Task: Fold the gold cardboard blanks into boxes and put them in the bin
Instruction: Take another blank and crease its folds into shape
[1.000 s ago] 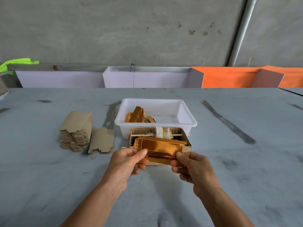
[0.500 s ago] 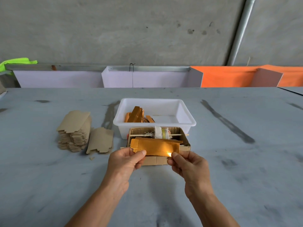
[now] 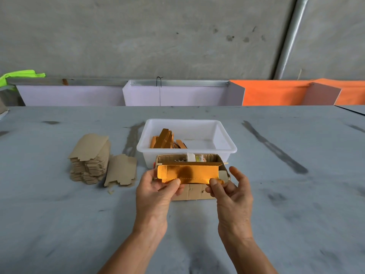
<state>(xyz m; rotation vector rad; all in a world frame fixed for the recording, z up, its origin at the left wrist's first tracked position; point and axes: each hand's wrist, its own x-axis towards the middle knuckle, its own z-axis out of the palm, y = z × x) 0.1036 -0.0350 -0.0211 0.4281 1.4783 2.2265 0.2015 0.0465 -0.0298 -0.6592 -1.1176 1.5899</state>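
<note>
Since half a second ago the gold box (image 3: 189, 173) has lifted slightly and its right end flap has swung open. Its long axis runs left to right, held level in front of the open cardboard carton (image 3: 194, 191) and the white bin (image 3: 227, 147). No writing is legible. The left hand (image 3: 158, 191) pinches the lower left edge with thumb on top. The right hand (image 3: 230, 189) pinches the lower right corner, its other fingers spread apart. Brown blanks (image 3: 89, 156) are stacked on the table (image 3: 59, 224).
</note>
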